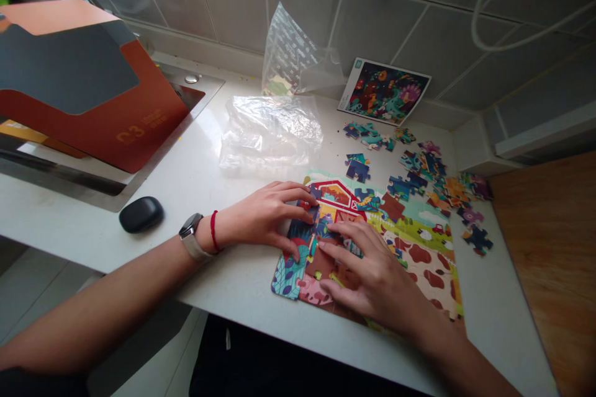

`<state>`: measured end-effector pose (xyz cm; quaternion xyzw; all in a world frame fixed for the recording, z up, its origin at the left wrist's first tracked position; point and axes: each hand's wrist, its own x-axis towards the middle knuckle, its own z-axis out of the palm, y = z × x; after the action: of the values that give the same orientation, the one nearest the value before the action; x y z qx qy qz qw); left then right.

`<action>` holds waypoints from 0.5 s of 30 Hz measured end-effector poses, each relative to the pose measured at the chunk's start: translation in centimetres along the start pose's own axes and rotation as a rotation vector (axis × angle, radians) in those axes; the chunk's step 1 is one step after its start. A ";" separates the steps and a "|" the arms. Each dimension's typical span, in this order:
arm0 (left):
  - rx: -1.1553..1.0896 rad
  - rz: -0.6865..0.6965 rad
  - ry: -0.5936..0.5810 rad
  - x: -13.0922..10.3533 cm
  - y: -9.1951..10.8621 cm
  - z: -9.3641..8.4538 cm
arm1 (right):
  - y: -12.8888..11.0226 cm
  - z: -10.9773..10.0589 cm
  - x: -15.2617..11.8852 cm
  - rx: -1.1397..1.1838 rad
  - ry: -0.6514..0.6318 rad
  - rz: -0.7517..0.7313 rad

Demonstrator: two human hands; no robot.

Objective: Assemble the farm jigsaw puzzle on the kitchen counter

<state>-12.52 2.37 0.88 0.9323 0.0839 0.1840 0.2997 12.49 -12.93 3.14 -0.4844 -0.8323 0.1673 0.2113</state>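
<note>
An assembled farm jigsaw puzzle (423, 254) lies on the counter, with a red barn and a brown-spotted cow. Darker loose-looking pieces lie over its left part, including a teal leafy corner piece (286, 274). My left hand (265, 214) rests at the puzzle's left edge, its fingers spread and touching dark blue pieces. Over the middle, my right hand (372, 273) has its fingers apart, with the fingertips down on or near pieces around a brown patch. Neither hand visibly lifts a piece. Parts of the puzzle are hidden beneath my right hand.
Several loose puzzle pieces (423, 164) are scattered behind and right of the puzzle. A picture card (384, 92) leans on the tiled wall. Clear plastic bags (272, 133) lie behind my left hand. A black oval case (141, 214) and an orange box (153, 93) by the sink are leftward.
</note>
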 end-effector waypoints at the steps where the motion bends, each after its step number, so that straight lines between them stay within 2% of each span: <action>1: -0.001 -0.003 0.001 0.0 0.0 0.0 | -0.1 0.1 0.1 -0.016 -0.002 0.001; 15: 0.009 -0.010 0.000 0.0 0.1 0.0 | 0.3 0.3 -0.2 -0.083 -0.069 -0.043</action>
<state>-12.48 2.31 0.97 0.9333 0.0892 0.1820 0.2965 12.63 -13.00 2.74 -0.4689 -0.8555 0.1445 0.1658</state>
